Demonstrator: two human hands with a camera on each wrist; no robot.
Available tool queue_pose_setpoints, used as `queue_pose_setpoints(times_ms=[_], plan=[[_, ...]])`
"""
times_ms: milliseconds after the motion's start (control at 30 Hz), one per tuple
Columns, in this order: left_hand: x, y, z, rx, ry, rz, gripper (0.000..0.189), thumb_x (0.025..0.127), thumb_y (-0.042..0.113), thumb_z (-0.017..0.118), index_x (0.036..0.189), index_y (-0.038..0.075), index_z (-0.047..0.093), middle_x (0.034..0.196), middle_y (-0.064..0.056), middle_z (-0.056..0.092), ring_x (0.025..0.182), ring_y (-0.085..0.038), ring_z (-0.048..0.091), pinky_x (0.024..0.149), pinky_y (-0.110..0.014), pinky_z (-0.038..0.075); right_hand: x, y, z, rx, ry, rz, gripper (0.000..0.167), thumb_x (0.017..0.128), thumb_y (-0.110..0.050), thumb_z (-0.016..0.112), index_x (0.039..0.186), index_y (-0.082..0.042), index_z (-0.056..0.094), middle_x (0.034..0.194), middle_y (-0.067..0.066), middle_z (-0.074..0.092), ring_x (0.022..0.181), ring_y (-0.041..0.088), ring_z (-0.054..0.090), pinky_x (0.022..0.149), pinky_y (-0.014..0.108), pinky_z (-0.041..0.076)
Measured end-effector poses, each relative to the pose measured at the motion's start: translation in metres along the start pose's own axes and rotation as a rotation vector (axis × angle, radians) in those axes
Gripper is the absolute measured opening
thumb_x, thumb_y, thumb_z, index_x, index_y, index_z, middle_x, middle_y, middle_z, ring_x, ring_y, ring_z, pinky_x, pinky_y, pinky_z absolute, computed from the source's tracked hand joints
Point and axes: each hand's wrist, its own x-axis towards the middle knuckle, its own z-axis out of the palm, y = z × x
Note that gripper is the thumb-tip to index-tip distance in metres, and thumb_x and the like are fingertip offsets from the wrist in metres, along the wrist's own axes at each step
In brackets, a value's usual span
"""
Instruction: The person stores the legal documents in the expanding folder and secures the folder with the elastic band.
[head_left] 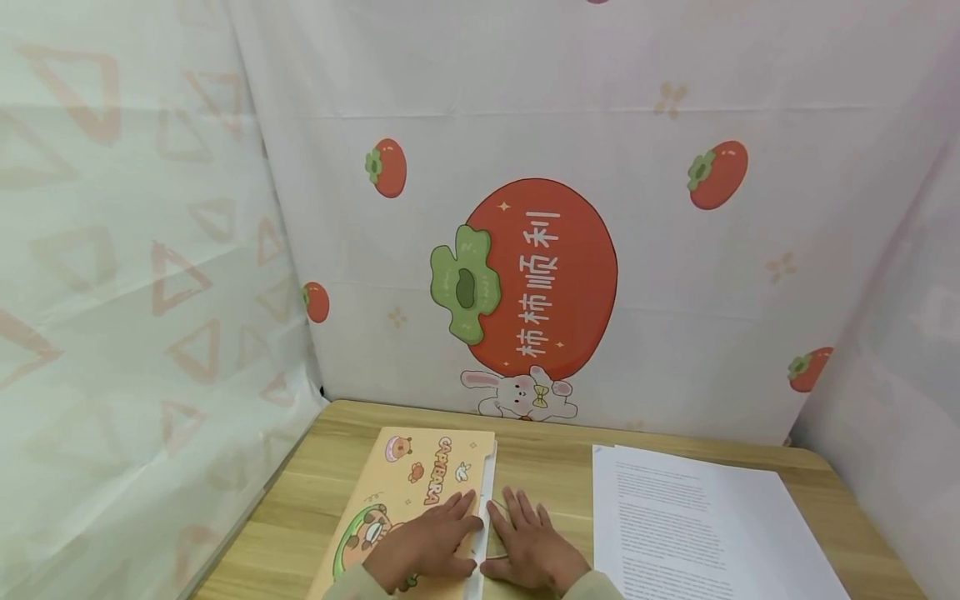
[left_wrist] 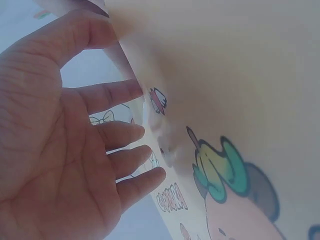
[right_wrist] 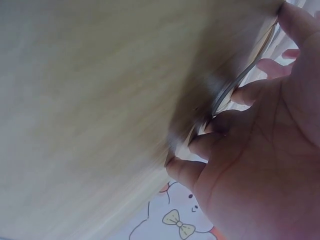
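A peach-coloured folder (head_left: 386, 479) printed with cartoon capybaras lies on the left part of the table, a white strip (head_left: 487, 483) showing along its right edge. On its cover near that edge rests my left hand (head_left: 435, 537), palm down with the fingers extended. My right hand (head_left: 532, 546) lies spread just right of the edge, its fingertips on the table. A thin curved cord (right_wrist: 240, 77) runs by the right fingers in the right wrist view; whether they press it I cannot tell. Both thumbs point toward the folder's edge.
Printed white sheets (head_left: 675, 525) lie stacked on the right side of the wooden table (head_left: 555, 467). Behind the table hangs a white cloth (head_left: 652, 350) with persimmon prints, and another patterned cloth (head_left: 150, 333) hangs on the left.
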Motion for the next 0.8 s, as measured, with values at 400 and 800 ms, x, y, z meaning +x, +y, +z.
queue_pose_setpoints(times_ms=[400, 800], plan=[[-0.0021, 0.0045, -0.0041, -0.006, 0.018, -0.015, 0.034, 0.089, 0.035, 0.06, 0.119, 0.021, 0.069, 0.16, -0.017, 0.038, 0.146, -0.036, 0.037, 0.11, -0.046, 0.04, 0.0008, 0.0009, 0.0006, 0.02, -0.011, 0.008, 0.088, 0.093, -0.062, 0.062, 0.16, -0.01, 0.038, 0.165, 0.024, 0.021, 0.151, 0.045, 0.018, 0.116, 0.064, 0.02], [-0.0041, 0.0081, -0.0084, -0.015, 0.061, -0.086, 0.035, 0.087, 0.035, 0.062, 0.118, 0.024, 0.071, 0.155, -0.019, 0.045, 0.126, -0.029, 0.058, 0.092, -0.042, 0.053, 0.0003, 0.0008, -0.0008, 0.03, -0.015, 0.017, 0.087, 0.093, -0.061, 0.063, 0.16, -0.012, 0.039, 0.165, 0.022, 0.024, 0.152, 0.044, 0.018, 0.116, 0.064, 0.02]])
